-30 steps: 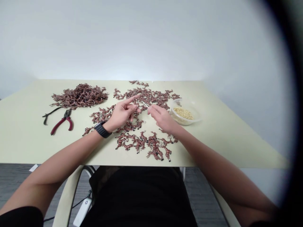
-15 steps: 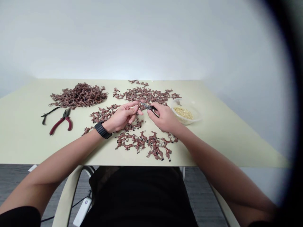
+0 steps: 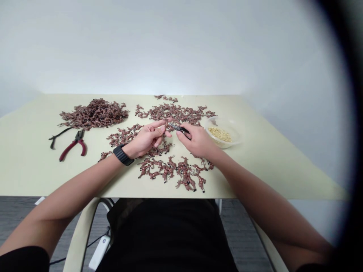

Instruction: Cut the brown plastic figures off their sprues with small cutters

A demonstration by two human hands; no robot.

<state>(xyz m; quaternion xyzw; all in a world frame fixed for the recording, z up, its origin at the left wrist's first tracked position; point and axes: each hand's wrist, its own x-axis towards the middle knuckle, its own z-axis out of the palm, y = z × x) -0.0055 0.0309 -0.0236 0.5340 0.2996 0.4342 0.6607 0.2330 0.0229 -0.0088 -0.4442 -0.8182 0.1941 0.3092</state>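
Note:
My left hand (image 3: 149,138) and my right hand (image 3: 197,141) meet above the pale table, over scattered small brown deer figures (image 3: 159,166). In my right hand sits a small black-handled pair of pliers (image 3: 178,128), its tip pointing at my left fingertips. Whatever my left fingers pinch is too small to tell. A loose heap of the same figures (image 3: 95,114) lies at the far left. Another spread of them (image 3: 176,112) lies just beyond my hands.
A clear plastic bowl (image 3: 222,132) of small golden pieces stands right of my right hand. Red-handled pliers (image 3: 73,145) and a black-handled tool (image 3: 59,132) lie at the left. A black watch (image 3: 123,155) circles my left wrist. The table (image 3: 28,166) has a straight front edge.
The small black pliers now show in my right hand, where a thin silvery piece showed earlier. My left index finger has curled in from pointing. The last half second shows little movement.

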